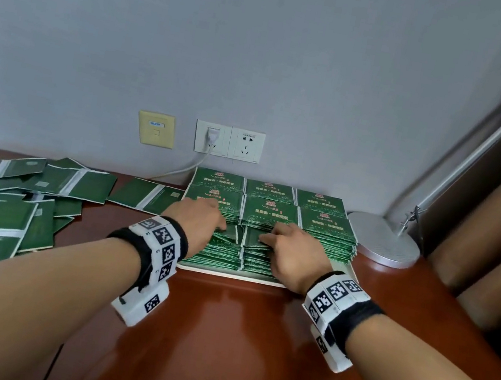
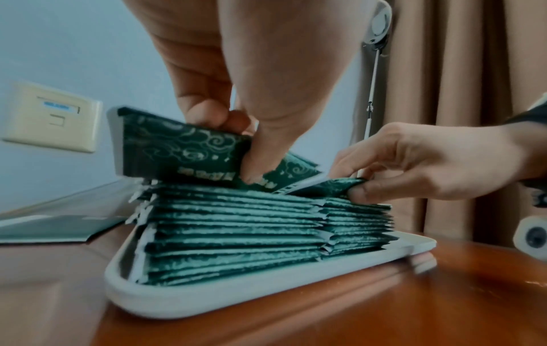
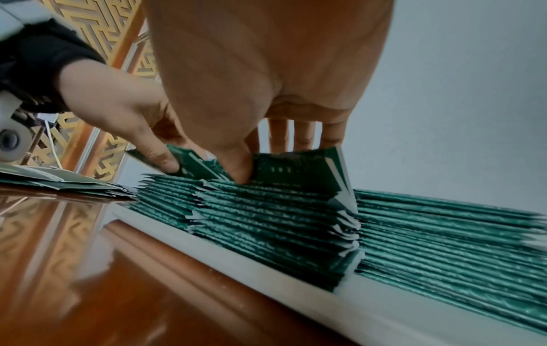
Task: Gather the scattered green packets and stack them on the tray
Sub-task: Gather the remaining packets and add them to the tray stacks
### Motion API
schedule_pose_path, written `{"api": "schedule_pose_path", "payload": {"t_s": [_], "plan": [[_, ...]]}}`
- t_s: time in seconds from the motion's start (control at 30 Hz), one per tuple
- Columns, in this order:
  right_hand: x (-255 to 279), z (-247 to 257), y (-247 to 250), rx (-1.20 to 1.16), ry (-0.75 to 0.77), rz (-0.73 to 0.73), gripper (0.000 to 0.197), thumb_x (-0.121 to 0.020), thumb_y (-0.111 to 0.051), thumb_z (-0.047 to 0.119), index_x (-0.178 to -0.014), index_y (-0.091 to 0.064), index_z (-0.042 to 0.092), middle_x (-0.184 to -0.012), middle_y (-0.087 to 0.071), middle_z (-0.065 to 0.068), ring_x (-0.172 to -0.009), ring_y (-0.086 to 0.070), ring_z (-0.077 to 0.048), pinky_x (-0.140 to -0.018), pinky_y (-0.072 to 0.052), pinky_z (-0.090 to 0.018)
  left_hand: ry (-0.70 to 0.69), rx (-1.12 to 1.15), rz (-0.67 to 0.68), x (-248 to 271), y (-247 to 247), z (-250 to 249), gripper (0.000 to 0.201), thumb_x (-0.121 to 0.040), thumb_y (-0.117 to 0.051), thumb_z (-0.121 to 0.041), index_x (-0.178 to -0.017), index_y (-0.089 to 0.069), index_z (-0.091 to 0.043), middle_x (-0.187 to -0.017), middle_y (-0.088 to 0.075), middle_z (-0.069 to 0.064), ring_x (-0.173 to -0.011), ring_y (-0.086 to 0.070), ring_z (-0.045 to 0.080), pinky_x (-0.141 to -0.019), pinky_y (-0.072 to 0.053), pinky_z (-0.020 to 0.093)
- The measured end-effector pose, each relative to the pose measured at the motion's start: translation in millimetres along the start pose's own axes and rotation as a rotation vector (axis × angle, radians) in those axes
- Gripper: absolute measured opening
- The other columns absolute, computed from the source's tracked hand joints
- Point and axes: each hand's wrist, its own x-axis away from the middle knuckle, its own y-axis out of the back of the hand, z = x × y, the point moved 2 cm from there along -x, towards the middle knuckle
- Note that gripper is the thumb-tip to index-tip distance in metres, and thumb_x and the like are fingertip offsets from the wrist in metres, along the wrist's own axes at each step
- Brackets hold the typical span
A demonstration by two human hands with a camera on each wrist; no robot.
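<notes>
- The left hand (image 1: 200,221) has its thumb and fingers curled round a small bundle of green packets (image 2: 177,154), tilted up on edge over the near-left stack on the tray (image 2: 207,297). The thumb presses the printed face, the fingers back it from behind.
- The right hand (image 1: 291,256) pinches a second bundle (image 3: 296,168) on the neighbouring near stack, thumb in front, fingers straight down behind it, so that it too stands on edge.
- Holding both bundles upright looks like a way to square their edges against the stack below before laying them flat; that is a judgement, not something shown.
- The two hands work just beside each other, each over its own column, probably so that the piles rise evenly.
- The tray sits on the table (image 1: 234,336) near the wall, holding rows of stacked packets (image 1: 271,213) with printed faces up; the back rows stand higher than the near ones under the hands.
- Many scattered packets (image 1: 27,185) still lie overlapping on the left of the table, mostly back side up, well apart from the tray, so the gathering looks only partly done.
- A lamp base (image 1: 383,242) stands just right of the tray; wall sockets (image 1: 229,141) are behind it.
- The stacks have ragged edges and could slide if nudged.
</notes>
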Motion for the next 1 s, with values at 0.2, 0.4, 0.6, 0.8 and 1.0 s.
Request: {"api": "schedule_pose_path", "payload": {"t_s": [0.2,0.4,0.6,0.8,1.0], "plan": [[0.1,-10.7,-7.8,-0.024,0.017,0.026,0.052,-0.102,-0.035,0.055,-0.14,-0.052,0.024,-0.132,-0.054,0.0,-0.123,-0.047,-0.024,-0.097,-0.045,-0.037,-0.054,0.019,0.101,-6.2,-12.1,1.7,0.062,-0.093,-0.061,-0.051,-0.148,-0.044,-0.027,-0.131,-0.048,0.002,-0.12,-0.053,0.023,-0.103,-0.043,0.039],[-5.2,-9.1,-8.4,-0.041,-0.001,0.009,0.046,-0.102,-0.041,0.049,-0.14,-0.054,0.026,-0.132,-0.055,0.002,-0.123,-0.047,-0.024,-0.097,-0.044,-0.036,-0.026,0.023,0.107,-13.2,-16.2,-0.8,0.063,-0.092,-0.063,-0.05,-0.148,-0.044,-0.028,-0.134,-0.048,0.001,-0.123,-0.053,0.024,-0.104,-0.043,0.04],[-5.2,-3.5,-8.4,-0.046,0.0,-0.014,0.047,-0.1,-0.049,0.047,-0.139,-0.054,0.021,-0.131,-0.056,-0.001,-0.121,-0.049,-0.026,-0.1,-0.044,-0.04,-0.022,-0.02,0.058,-6.7,-13.4,0.4,0.06,-0.092,-0.061,-0.052,-0.146,-0.043,-0.034,-0.131,-0.046,-0.005,-0.116,-0.058,0.023,-0.094,-0.049,0.04],[3.1,28.5,3.7,-0.051,0.07,-0.084,0.044,-0.097,-0.053,0.041,-0.134,-0.056,0.017,-0.126,-0.056,-0.004,-0.119,-0.049,-0.027,-0.099,-0.044,-0.04,0.02,-0.067,0.038,26.3,-8.7,16.8,0.064,-0.092,-0.059,-0.056,-0.148,-0.036,-0.036,-0.138,-0.043,-0.006,-0.12,-0.056,0.023,-0.095,-0.049,0.04],[-4.2,100.8,15.7,-0.054,0.225,-0.049,0.042,-0.096,-0.055,0.04,-0.132,-0.056,0.019,-0.126,-0.056,-0.004,-0.118,-0.05,-0.028,-0.094,-0.047,-0.041,0.158,-0.123,0.085,80.3,-2.2,53.4,0.052,-0.09,-0.06,-0.057,-0.134,-0.054,-0.031,-0.13,-0.054,-0.002,-0.117,-0.058,0.026,-0.095,-0.05,0.043]]}}
